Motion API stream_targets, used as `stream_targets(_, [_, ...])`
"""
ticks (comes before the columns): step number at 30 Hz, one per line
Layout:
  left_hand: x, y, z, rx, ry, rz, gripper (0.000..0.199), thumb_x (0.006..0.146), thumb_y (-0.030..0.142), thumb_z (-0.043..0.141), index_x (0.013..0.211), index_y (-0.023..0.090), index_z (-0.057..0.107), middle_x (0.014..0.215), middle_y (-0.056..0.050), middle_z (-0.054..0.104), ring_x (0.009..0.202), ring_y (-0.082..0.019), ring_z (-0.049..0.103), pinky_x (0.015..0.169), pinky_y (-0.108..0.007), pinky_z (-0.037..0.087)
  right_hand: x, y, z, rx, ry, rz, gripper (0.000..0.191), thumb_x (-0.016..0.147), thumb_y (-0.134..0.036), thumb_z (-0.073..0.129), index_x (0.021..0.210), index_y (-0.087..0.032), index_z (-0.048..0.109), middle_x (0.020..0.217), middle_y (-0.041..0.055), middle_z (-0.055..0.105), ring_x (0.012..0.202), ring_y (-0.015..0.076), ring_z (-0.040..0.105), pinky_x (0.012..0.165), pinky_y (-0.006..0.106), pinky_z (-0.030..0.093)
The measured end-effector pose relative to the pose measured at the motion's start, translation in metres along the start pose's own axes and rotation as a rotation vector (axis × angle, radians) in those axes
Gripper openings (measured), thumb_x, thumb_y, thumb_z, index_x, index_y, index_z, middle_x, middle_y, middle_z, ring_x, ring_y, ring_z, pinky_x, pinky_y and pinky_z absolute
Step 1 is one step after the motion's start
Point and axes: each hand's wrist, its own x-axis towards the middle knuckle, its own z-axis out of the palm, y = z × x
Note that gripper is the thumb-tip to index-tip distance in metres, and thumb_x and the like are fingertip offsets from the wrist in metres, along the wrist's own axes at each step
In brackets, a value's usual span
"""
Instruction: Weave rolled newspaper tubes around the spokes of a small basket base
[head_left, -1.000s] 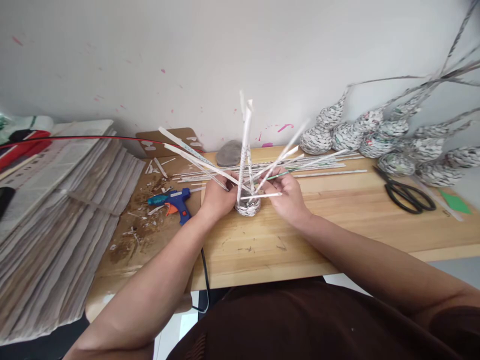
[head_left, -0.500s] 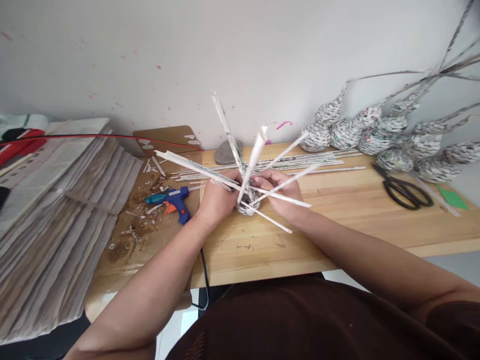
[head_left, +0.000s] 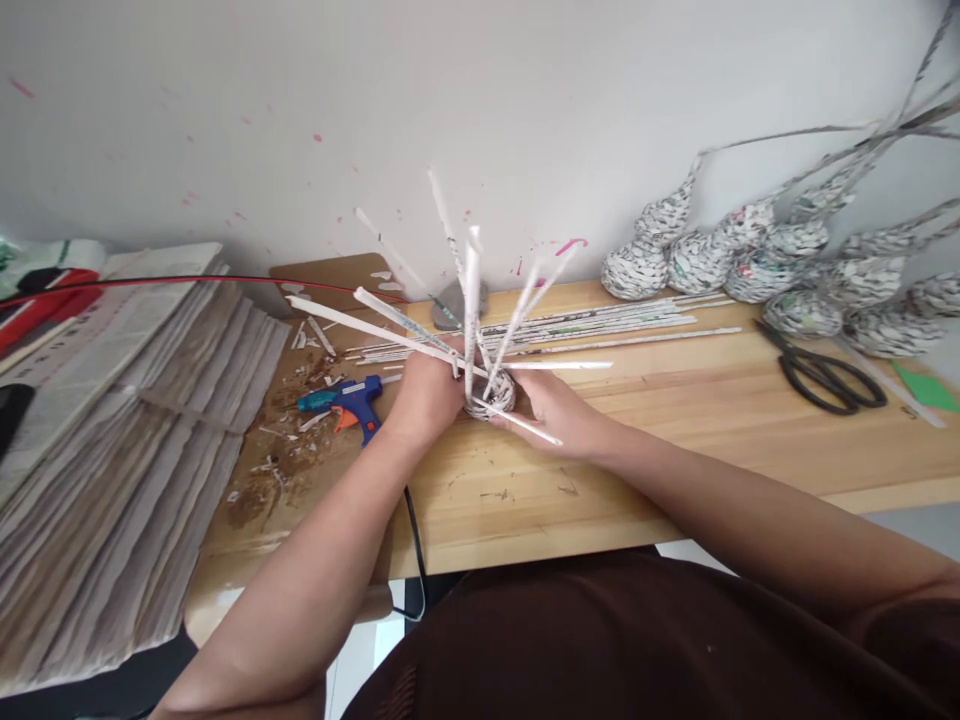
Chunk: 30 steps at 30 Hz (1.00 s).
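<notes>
A small round piece woven from rolled newspaper (head_left: 495, 393) stands near the middle of the wooden table, with several white paper tubes (head_left: 471, 300) fanning up and outward from it. On its left side my left hand (head_left: 431, 395) is closed around the edge and the base of the tubes, its fingertips partly hidden behind them. My right hand (head_left: 559, 410) cups the woven piece from the right, its fingers curled around the side and one tube crossing in front of it.
Left of my hands lie a blue glue gun (head_left: 349, 400), paper scraps and a tall stack of newspapers (head_left: 127, 450). Loose paper tubes (head_left: 592, 328) lie behind. Black scissors (head_left: 829, 380) and several woven gourd shapes (head_left: 697, 262) are at the right.
My right hand has moved from behind the tubes down to the right side of the woven piece. The piece and its tubes have turned, and the tubes now point more upward.
</notes>
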Motion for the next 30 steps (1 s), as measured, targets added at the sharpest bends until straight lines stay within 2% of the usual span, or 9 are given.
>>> stream_targets(4, [-0.002, 0.005, -0.003, 0.090, -0.039, 0.072, 0.013, 0.076, 0.011, 0.058, 0.072, 0.019, 0.068, 0.074, -0.005, 0.066, 0.072, -0.021, 0.060, 0.068, -0.031, 0.046, -0.002, 0.007, 0.008, -0.028, 0.036, -0.024, 0.029, 0.086, -0.026, 0.066, 0.114, -0.021, 0.064, 0.115, 0.0093, 0.069, 0.107, 0.0287, 0.061, 0.099, 0.045, 0.044])
stream_targets(9, [-0.008, 0.013, -0.005, 0.169, -0.048, 0.128, 0.014, 0.078, 0.011, 0.058, 0.071, 0.020, 0.067, 0.077, -0.005, 0.064, 0.077, -0.022, 0.058, 0.072, -0.031, 0.044, -0.002, 0.007, 0.010, 0.050, 0.047, -0.004, 0.018, 0.085, -0.023, 0.067, 0.103, -0.021, 0.067, 0.105, 0.0078, 0.071, 0.095, 0.0254, 0.064, 0.088, 0.039, 0.049])
stream_targets(14, [-0.007, 0.001, -0.004, 0.021, -0.005, 0.133, 0.015, 0.079, 0.011, 0.058, 0.077, 0.019, 0.071, 0.081, -0.004, 0.070, 0.075, -0.019, 0.062, 0.073, -0.029, 0.047, -0.002, 0.005, 0.008, 0.050, 0.072, 0.035, 0.034, 0.082, -0.027, 0.072, 0.114, -0.018, 0.065, 0.111, 0.0102, 0.071, 0.102, 0.0277, 0.064, 0.092, 0.042, 0.048])
stream_targets(18, [-0.009, 0.000, -0.003, 0.051, 0.031, 0.129, 0.014, 0.081, 0.013, 0.060, 0.080, 0.021, 0.073, 0.082, -0.003, 0.069, 0.078, -0.019, 0.063, 0.073, -0.028, 0.048, -0.003, 0.007, 0.009, 0.085, 0.090, 0.032, 0.029, 0.083, -0.024, 0.069, 0.112, -0.019, 0.066, 0.113, 0.0092, 0.070, 0.105, 0.0269, 0.064, 0.095, 0.041, 0.048])
stream_targets(23, [-0.011, 0.000, 0.003, 0.015, 0.123, 0.111, 0.013, 0.083, 0.017, 0.061, 0.082, 0.021, 0.074, 0.087, -0.003, 0.071, 0.082, -0.020, 0.066, 0.075, -0.029, 0.050, -0.002, 0.009, 0.009, 0.053, 0.125, 0.031, 0.033, 0.082, -0.024, 0.070, 0.114, -0.019, 0.065, 0.113, 0.0099, 0.071, 0.108, 0.0278, 0.063, 0.098, 0.043, 0.047])
stream_targets(27, [-0.008, -0.006, 0.005, 0.034, 0.106, 0.118, 0.014, 0.078, 0.014, 0.062, 0.085, 0.020, 0.073, 0.087, -0.003, 0.073, 0.085, -0.021, 0.067, 0.080, -0.032, 0.052, -0.003, 0.007, 0.007, -0.013, 0.174, 0.008, 0.047, 0.079, -0.021, 0.073, 0.123, -0.016, 0.061, 0.130, 0.0145, 0.065, 0.120, 0.0303, 0.060, 0.102, 0.045, 0.046])
stream_targets(30, [-0.006, -0.007, 0.004, 0.046, 0.085, 0.050, 0.013, 0.076, 0.015, 0.062, 0.084, 0.019, 0.072, 0.085, -0.002, 0.074, 0.082, -0.021, 0.067, 0.077, -0.032, 0.053, -0.005, 0.007, 0.006, -0.016, 0.216, 0.002, 0.059, 0.079, -0.023, 0.074, 0.135, -0.018, 0.054, 0.134, 0.0139, 0.063, 0.123, 0.0290, 0.060, 0.104, 0.043, 0.046])
